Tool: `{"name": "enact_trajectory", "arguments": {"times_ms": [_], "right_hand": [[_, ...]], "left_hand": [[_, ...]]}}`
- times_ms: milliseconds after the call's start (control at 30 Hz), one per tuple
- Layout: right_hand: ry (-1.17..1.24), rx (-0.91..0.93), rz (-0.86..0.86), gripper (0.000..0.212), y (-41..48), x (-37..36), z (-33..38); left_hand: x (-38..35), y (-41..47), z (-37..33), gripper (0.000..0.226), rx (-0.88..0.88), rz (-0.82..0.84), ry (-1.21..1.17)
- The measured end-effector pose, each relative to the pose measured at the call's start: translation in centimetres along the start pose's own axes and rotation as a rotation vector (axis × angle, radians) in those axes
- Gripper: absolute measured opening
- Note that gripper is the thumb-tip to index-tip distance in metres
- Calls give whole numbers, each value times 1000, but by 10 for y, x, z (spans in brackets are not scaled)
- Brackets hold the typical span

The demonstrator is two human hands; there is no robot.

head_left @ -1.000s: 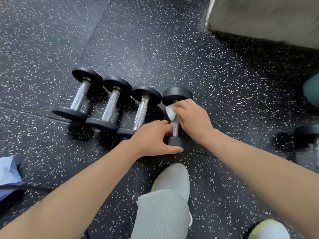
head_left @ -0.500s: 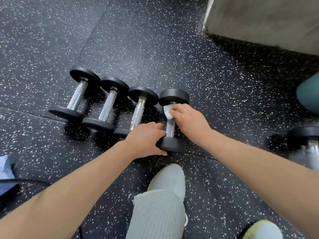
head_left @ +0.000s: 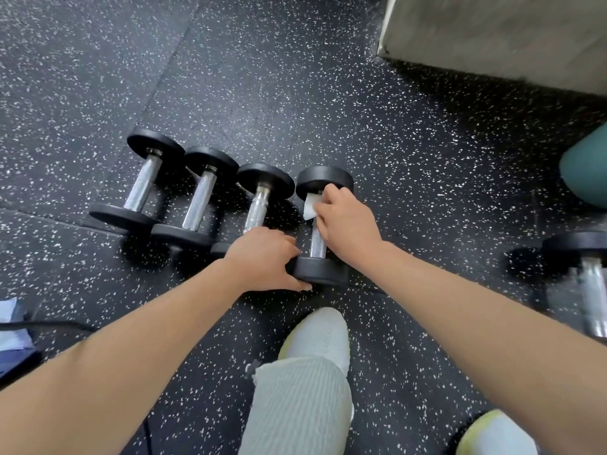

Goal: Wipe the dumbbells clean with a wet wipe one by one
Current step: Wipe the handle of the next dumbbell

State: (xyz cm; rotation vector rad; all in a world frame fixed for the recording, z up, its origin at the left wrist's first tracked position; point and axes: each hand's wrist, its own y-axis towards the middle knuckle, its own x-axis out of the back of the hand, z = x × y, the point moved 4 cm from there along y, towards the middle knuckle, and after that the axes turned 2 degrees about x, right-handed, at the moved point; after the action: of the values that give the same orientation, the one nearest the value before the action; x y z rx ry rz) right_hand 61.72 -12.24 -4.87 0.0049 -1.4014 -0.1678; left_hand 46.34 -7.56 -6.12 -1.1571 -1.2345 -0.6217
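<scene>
Right hand [head_left: 348, 224] presses wet wipe [head_left: 310, 208] against dumbbell [head_left: 323, 224] handle's far end.

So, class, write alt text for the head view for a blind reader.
A right hand presses a wet wipe to the handle of the rightmost dumbbell in a row of four on speckled black flooring; the left hand grips its near end.

Third dumbbell [head_left: 258, 208] has its near plate mostly behind the left hand [head_left: 262, 261]. Far-right dumbbell [head_left: 589, 277] is blurry and cropped, and no clue what the teal thing [head_left: 588, 172] is.
</scene>
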Motion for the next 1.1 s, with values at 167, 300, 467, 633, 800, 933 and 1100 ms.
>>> {"name": "enact_trajectory", "arguments": {"times_ms": [167,300,467,633,800,933,1100], "right_hand": [[191,-29,46,36,-5,-3,0],[346,-191,18,11,-2,-3,-10],[358,-233,96,9,-3,1,-6],[318,-166,119,10,-7,4,-2],[239,-299,10,17,10,2,-11],[212,-300,-2,11,-5,5,3],[170,-256,24,10,-12,4,6]], "left_hand": [[0,-1,1,71,23,6,-1],[-1,-1,1,67,36,15,-13],[0,0,-1,66,42,26,-9],[3,0,-2,65,40,30,-12],[4,-1,-4,61,34,37,-23],[5,-2,-4,63,22,39,-12],[6,-1,-6,61,12,43,-14]]}}
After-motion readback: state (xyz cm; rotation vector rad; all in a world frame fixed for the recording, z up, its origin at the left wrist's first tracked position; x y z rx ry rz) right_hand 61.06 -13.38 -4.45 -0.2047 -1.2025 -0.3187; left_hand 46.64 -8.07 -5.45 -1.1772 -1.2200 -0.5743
